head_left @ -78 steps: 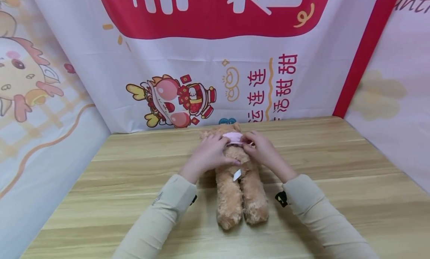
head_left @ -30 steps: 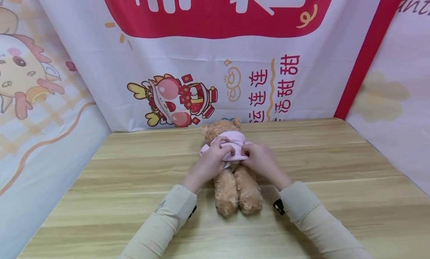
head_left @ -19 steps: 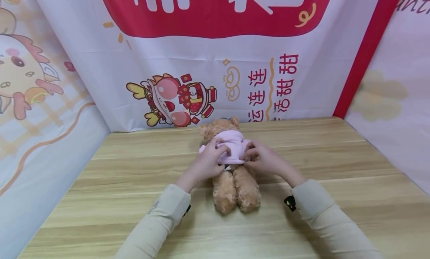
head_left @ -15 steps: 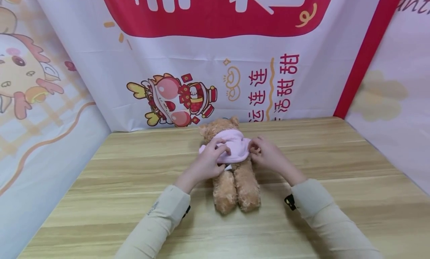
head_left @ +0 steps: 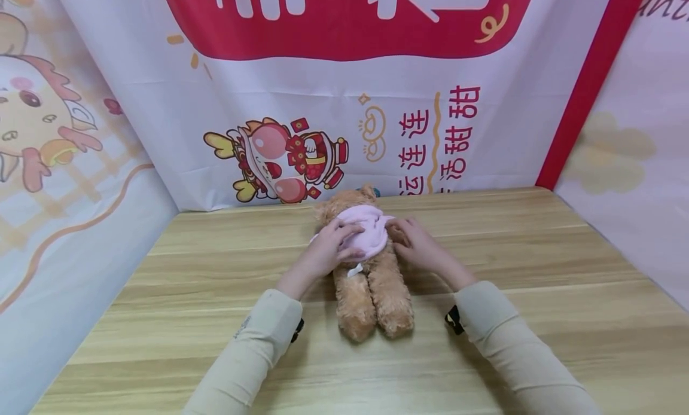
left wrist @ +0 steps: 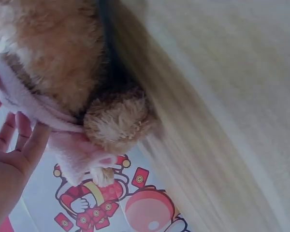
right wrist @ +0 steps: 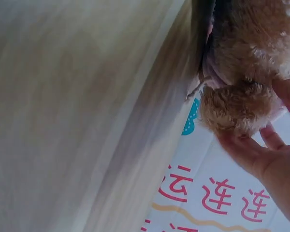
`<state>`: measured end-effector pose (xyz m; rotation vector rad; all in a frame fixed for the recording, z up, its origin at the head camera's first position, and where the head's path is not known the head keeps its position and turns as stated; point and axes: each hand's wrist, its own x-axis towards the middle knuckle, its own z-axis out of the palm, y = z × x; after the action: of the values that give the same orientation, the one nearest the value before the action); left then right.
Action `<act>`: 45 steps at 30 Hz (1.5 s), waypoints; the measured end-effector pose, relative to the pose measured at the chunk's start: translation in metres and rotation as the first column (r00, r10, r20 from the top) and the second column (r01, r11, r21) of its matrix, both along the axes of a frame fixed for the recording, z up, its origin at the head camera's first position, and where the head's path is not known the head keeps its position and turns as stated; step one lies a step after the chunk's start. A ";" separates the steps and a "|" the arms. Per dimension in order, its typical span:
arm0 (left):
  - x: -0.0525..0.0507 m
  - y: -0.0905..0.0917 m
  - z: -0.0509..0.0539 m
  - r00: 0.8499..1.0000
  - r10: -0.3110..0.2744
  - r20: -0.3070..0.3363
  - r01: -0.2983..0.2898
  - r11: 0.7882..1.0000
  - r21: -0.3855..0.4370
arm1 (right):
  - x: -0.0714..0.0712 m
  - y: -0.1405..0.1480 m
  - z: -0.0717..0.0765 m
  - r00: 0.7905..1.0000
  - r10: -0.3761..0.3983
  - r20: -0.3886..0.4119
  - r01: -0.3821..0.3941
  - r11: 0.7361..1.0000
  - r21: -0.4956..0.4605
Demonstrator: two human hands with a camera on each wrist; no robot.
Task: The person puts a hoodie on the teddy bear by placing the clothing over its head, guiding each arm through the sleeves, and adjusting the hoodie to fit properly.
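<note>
A fluffy brown teddy bear (head_left: 395, 301) lies on the wooden table, legs toward me, no face showing. A pink shirt (head_left: 371, 232) covers its upper body, creased on the right side. Below its hem a white tag (head_left: 355, 270) sticks out. My left hand (head_left: 328, 247) rests on the shirt's left side with fingers spread and slightly bent; a bear arm (left wrist: 118, 121) lies beside it in the left wrist view. My right hand (head_left: 422, 247) pinches the other arm (right wrist: 239, 108) between thumb and fingers, seen in the right wrist view.
The wooden tabletop (head_left: 215, 295) reaches back to a white and red printed cloth (head_left: 344, 80). Printed sheets (head_left: 70, 235) also hang at the left and right sides. The bear's head is close to the back cloth.
The shirt, earlier bunched near the bear's neck, has come down over its back. Lately the bear has shifted slightly left, and my right hand has moved from the hem to the bear's arm.
</note>
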<state>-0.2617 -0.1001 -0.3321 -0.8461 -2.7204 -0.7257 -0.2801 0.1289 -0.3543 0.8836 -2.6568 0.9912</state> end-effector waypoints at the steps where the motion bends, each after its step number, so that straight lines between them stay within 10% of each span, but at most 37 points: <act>1: 0.000 0.000 0.000 1.000 0.002 0.015 -0.002 1.000 -0.006 | 0.000 -0.001 -0.001 1.000 0.015 -0.007 -0.015 1.000 0.000; 17: 0.001 -0.001 -0.001 0.997 0.027 0.069 -0.023 0.998 -0.053 | -0.008 -0.004 -0.011 0.992 0.125 -0.027 -0.126 0.991 -0.035; 31: -0.003 -0.013 0.000 0.992 -0.091 0.092 0.095 0.995 -0.040 | -0.009 -0.005 -0.007 0.982 0.176 0.064 -0.173 0.984 -0.047; 45: 0.001 -0.009 -0.007 0.995 -0.091 0.040 0.092 0.995 -0.037 | -0.005 -0.006 0.000 0.997 0.074 0.021 -0.075 0.996 0.048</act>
<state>-0.2604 -0.1089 -0.3395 -0.9815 -2.7534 -0.7160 -0.2850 0.1232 -0.3541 0.9951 -2.6929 0.9591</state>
